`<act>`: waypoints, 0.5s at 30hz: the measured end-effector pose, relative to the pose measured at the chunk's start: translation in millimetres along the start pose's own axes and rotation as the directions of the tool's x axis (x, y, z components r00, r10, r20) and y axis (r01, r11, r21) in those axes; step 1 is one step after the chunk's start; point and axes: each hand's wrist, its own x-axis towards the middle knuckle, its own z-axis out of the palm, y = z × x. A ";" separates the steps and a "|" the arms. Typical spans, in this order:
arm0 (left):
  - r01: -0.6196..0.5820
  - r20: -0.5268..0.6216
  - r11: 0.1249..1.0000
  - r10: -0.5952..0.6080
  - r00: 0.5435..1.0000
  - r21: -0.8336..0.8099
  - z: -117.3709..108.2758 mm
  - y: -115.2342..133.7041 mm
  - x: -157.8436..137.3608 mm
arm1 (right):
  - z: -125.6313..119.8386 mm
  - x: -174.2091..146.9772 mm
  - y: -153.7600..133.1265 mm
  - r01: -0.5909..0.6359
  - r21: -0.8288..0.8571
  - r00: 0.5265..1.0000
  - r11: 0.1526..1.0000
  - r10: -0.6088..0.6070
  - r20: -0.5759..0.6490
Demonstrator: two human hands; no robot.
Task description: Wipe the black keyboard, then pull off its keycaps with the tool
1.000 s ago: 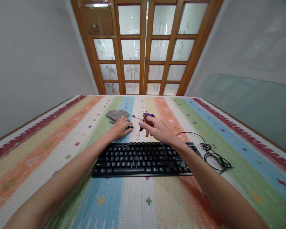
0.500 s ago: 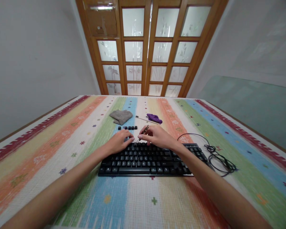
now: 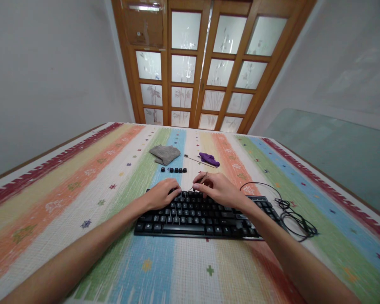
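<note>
Pinching a slim, brownish, wire-ended tool (image 3: 205, 177) between thumb and fingertips, my right hand (image 3: 218, 188) sits low over the far edge of the long black plastic keyboard (image 3: 190, 215), the wire tip angled down toward the top row of keys. The fingers of my left hand (image 3: 163, 194) are bent close together at that same edge, thumb near the forefinger; from this viewpoint I cannot tell whether they grip anything or only rest there. The keyboard lies flat on the table (image 3: 145, 283), under and between both hands. I judge it stiff and fairly light, apt to slide on the cloth covering, so the solid rim would be the place to steady it. The tool looks light, its wire likely springy and easily bent, best held by the handle. Just beyond the hands, five small square black keycaps (image 3: 176, 170) stand in a row, the leftmost a little apart; they look light, hard and slick, to be taken by their sides. Farther out lie a crumpled grey cloth (image 3: 165, 154), a thin dark-tipped rod (image 3: 199, 160) and a bunched purple cloth (image 3: 209, 159), with coiled black cable (image 3: 296, 219) to the right.
</note>
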 end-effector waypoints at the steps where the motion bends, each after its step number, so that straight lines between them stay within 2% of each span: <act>1: -0.004 0.008 1.000 0.004 1.000 -0.004 0.3 1.3 -1.7 | 0.5 -1.8 -0.3 0.001 0.007 1.000 1.000 -0.001 -0.003; 5: -0.007 0.027 1.000 0.008 1.000 -0.012 3.4 9.6 -11.1 | 4.5 -9.5 -1.8 -0.025 0.033 1.000 0.999 0.025 0.000; 9: 0.039 0.002 0.999 -0.039 0.999 -0.003 7.5 18.3 -20.4 | 16.7 -18.4 -4.2 -0.048 0.048 0.998 0.998 0.050 -0.035; 15: 0.064 -0.005 0.998 -0.065 0.998 -0.012 9.3 22.9 -26.3 | 41.9 -25.6 -9.6 0.043 -0.052 0.995 0.998 -0.048 -0.087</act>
